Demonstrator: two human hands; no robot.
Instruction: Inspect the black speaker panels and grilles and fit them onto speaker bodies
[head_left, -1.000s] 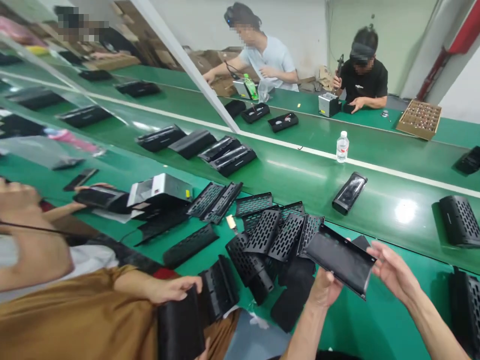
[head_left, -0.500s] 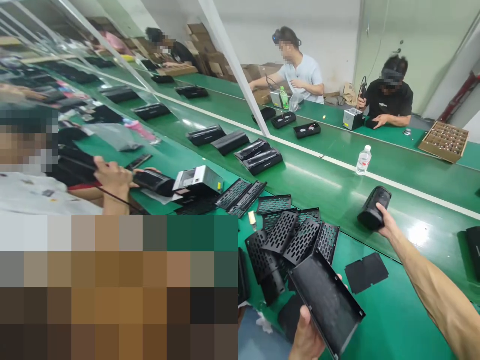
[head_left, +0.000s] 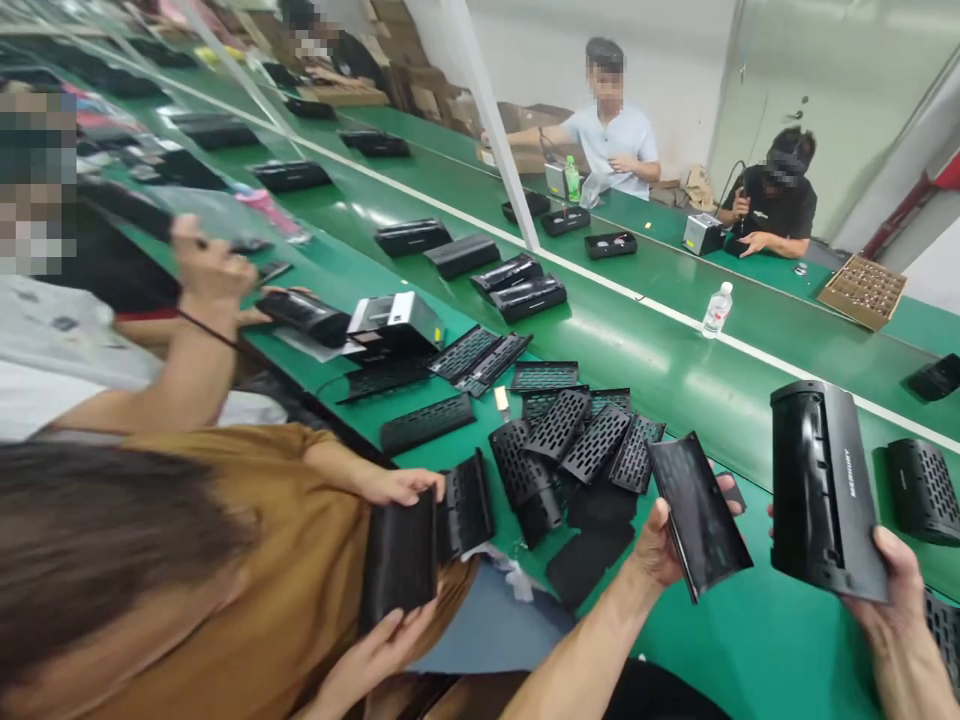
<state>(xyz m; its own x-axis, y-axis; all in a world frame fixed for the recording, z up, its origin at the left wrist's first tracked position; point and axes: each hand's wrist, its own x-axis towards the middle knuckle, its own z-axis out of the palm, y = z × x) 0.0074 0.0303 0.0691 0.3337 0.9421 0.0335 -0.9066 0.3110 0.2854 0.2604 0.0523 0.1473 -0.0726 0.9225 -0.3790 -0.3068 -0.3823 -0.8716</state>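
Observation:
My left hand (head_left: 664, 545) grips a glossy black curved cover panel (head_left: 701, 520) by its lower left edge, tilted above the green table. In my right hand (head_left: 896, 585) is a black speaker-like housing (head_left: 821, 490) with white lettering on its side, held upright just to the right of the panel. The two parts are apart. My right thumb shows at the housing's lower right corner; fingertips peek out at its left side. Left of my left hand lies a heap of slotted black grille panels (head_left: 596, 445), with flat black sheets (head_left: 589, 560) below it.
A co-worker in a brown shirt (head_left: 292, 560) sits close at my left, holding a black panel (head_left: 401, 555). On the green conveyor belt (head_left: 637, 350) stand a water bottle (head_left: 718, 310) and several black housings. Another perforated housing (head_left: 926, 490) is at the far right.
My right hand has lifted the housing off the belt and brought it nearer, beside the panel. My left hand has turned the panel more upright.

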